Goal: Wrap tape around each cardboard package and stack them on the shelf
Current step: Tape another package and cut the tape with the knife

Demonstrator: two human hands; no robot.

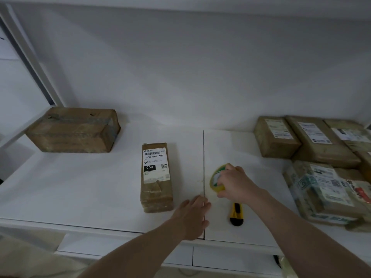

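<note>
A narrow cardboard package (156, 181) with a white label reading 060 lies on the white shelf (80, 187) in the middle. To its right, my right hand (236, 184) grips a yellowish roll of tape (215, 178) standing tilted on the shelf. My left hand (192, 215) hovers with relaxed fingers just right of the package's near end and holds nothing. A larger taped cardboard box (74, 130) sits at the back left.
A yellow and black utility knife (236, 214) lies just below my right hand. Several labelled cardboard packages (313, 149) are piled at the right. A seam (203, 157) splits the shelf surface. The white wall stands behind.
</note>
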